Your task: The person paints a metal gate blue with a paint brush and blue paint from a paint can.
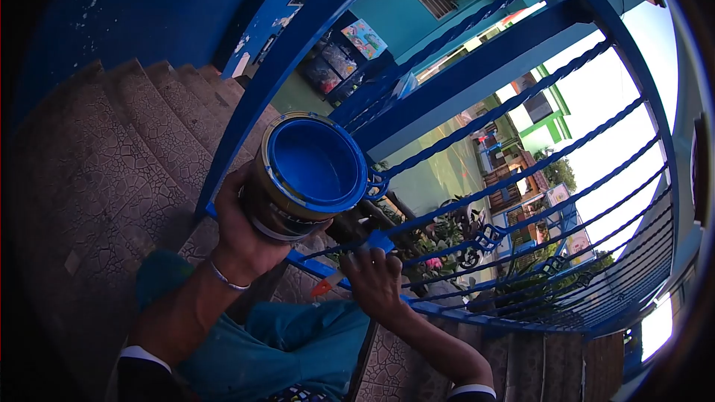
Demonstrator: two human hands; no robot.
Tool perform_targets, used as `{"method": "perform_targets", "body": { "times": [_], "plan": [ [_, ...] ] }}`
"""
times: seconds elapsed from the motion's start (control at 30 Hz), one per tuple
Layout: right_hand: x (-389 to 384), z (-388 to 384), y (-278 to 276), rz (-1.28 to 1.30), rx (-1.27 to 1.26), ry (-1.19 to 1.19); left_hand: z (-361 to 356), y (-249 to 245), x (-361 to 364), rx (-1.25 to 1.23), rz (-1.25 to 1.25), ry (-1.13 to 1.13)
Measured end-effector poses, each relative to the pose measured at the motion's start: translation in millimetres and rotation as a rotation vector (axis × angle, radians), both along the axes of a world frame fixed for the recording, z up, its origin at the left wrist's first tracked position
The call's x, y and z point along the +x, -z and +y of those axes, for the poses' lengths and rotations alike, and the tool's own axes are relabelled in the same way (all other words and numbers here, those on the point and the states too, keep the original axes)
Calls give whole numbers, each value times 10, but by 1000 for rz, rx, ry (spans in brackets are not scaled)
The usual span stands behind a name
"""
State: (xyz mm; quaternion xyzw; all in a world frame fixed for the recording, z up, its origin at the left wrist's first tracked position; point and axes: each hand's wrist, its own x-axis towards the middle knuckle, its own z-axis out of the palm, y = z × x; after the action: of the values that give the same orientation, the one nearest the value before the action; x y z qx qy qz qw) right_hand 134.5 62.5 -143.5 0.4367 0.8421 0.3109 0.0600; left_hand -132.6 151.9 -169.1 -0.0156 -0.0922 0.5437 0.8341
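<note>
My left hand [249, 242] is wrapped round the side of an open paint can [287, 205], which tilts toward me. Blue paint [316, 160] coats its inside and rim. Lower and to the right, my right hand [375, 283] grips a paintbrush, its orange handle end [322, 287] sticking out on the left and blue-covered bristles [380, 240] above the knuckles. The bristles are right at the lower part of a blue metal railing [491, 128] with twisted bars. Part of the brush handle is hidden by my fingers.
Patterned stone steps [160, 115] curve down at the left beside a dark blue wall [171, 7]. Behind the railing are plants [447, 242] with pink flowers and a blue post [462, 78]. My knees, in teal trousers [298, 342], are below my hands.
</note>
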Motion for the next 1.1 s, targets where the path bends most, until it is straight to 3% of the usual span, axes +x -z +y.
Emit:
{"method": "perform_targets", "body": {
  "times": [0.1, 0.33, 0.5, 0.63, 0.77, 0.9, 1.1],
  "plan": [
    [47, -81, 113, 83, -185, 44, -14, 0, -15, 2, 5, -6],
    [-69, 84, -374, 63, 219, -42, -15, -6, 4, -11, 8, 7],
    [391, -26, 313, 50, 140, -24, -26, 45, 9, 2, 10, 0],
    [328, -219, 334, 159, -59, -30, -21, 53, 18, 2, 13, -2],
    [96, -107, -128, 204, 141, -83, -3, 51, 27, -14, 17, 3],
    [125, 55, -34, 72, 229, 0, -22, 77, 22, 26, 16, -6],
    [176, -128, 425, 126, -132, 31, -77, 64, -34, -10, 20, -20]
  ]
}}
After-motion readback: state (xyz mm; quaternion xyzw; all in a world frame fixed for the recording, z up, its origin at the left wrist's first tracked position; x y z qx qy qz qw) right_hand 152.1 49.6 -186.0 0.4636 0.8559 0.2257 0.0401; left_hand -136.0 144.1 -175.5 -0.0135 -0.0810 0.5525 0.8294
